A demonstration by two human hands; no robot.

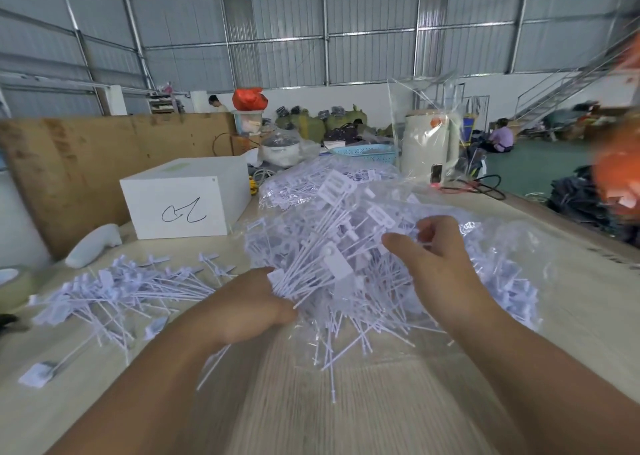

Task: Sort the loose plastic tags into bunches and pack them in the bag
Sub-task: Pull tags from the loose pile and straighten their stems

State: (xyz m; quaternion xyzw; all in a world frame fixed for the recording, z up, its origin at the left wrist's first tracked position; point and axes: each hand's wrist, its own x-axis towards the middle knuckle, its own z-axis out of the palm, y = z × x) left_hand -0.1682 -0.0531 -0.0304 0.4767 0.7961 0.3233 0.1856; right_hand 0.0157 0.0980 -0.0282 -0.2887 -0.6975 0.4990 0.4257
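Left hand (249, 310) grips bunch of white plastic tags (311, 274); right hand (440, 264) pinches strands from it. Heap on clear plastic bag (512, 246) and loose spread on pale table (346, 402) unsorted; most work remains.

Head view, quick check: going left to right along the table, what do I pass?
Loose tags → left hand gripping a bunch → right hand pinching tags → clear bag holding a tag heap.

A pale wooden table (332, 402) carries loose tags (114, 291), a white box (183, 201) and a clear bag (502, 246).
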